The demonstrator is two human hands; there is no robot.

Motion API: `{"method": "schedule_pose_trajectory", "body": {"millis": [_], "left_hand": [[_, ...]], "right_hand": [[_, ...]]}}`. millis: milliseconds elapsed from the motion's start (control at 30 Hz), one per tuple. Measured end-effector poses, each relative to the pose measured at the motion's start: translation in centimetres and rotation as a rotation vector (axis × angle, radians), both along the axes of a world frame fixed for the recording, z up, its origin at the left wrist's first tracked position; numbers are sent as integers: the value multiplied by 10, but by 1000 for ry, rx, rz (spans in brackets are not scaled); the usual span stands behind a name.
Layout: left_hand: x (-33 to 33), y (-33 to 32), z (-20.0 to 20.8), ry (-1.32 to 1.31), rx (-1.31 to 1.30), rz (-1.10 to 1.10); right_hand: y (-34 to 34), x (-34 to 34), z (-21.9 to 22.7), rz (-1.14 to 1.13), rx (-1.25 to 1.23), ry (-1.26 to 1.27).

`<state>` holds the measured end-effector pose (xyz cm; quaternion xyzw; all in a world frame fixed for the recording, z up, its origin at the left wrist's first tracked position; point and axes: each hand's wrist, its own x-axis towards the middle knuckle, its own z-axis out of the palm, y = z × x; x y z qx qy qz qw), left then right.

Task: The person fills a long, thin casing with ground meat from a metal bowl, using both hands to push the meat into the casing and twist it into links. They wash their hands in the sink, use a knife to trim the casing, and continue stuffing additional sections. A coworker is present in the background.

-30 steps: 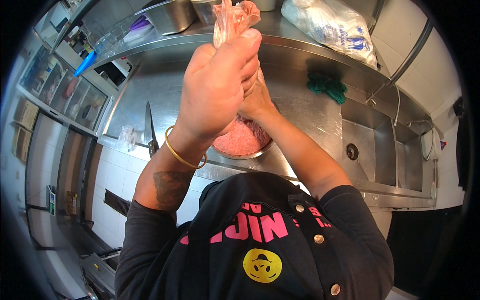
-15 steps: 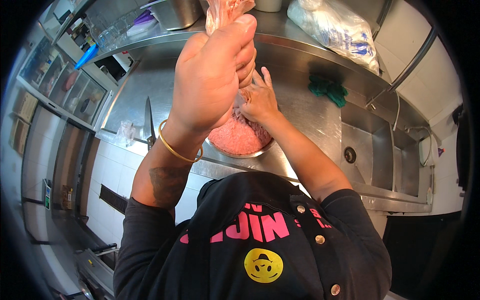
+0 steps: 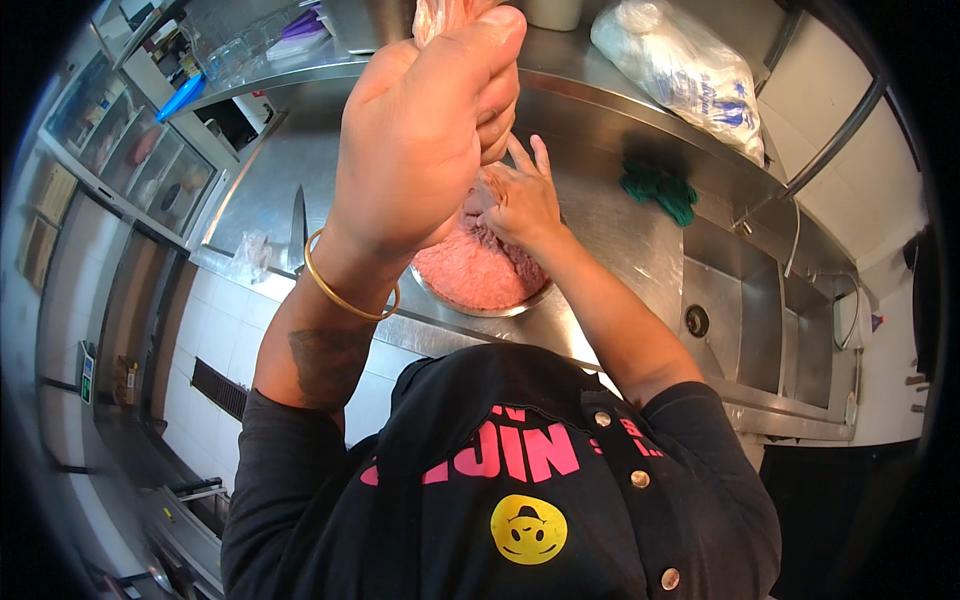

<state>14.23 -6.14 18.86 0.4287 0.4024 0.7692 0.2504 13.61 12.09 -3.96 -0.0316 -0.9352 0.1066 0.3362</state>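
Your left hand (image 3: 420, 150) was raised high, close to the camera, clenched around the neck of a thin clear bag (image 3: 440, 15) with pink matter showing inside it; only the top of the bag showed above your fist, so how full it was could not be told. A gold bangle (image 3: 345, 290) sat on that wrist.

Your right hand (image 3: 520, 195) was down at the steel bowl (image 3: 470, 305), fingers spread and loosely open, resting on the heap of pink minced meat (image 3: 475, 270). Whether it had a pinch of mince under the palm could not be seen.

A second earlier both of your hands had been up together at the bag. Since then the right one had dropped away from it and gone into the bowl, while the left stayed up with its grip unchanged. Judged from that, you were between portions: the bag was being held ready and the next scoop was being gathered.

The bowl sat on the steel bench (image 3: 620, 240), near its front edge, just before your chest. A knife (image 3: 297, 225) lay on the bench to the left, a green cloth (image 3: 658, 190) to the right near the sink (image 3: 745, 290), and a filled plastic bag (image 3: 680, 70) rested on the shelf above.
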Motion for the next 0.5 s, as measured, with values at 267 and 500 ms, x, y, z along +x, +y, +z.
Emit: {"method": "schedule_pose_trajectory", "body": {"millis": [267,500], "left_hand": [[-24,-3,4,-59,106,-84],[-23,-13,13,0,154,14]], "right_hand": [[6,-7,-2,-26,58,74],[4,-9,4,-5,35,95]]}}
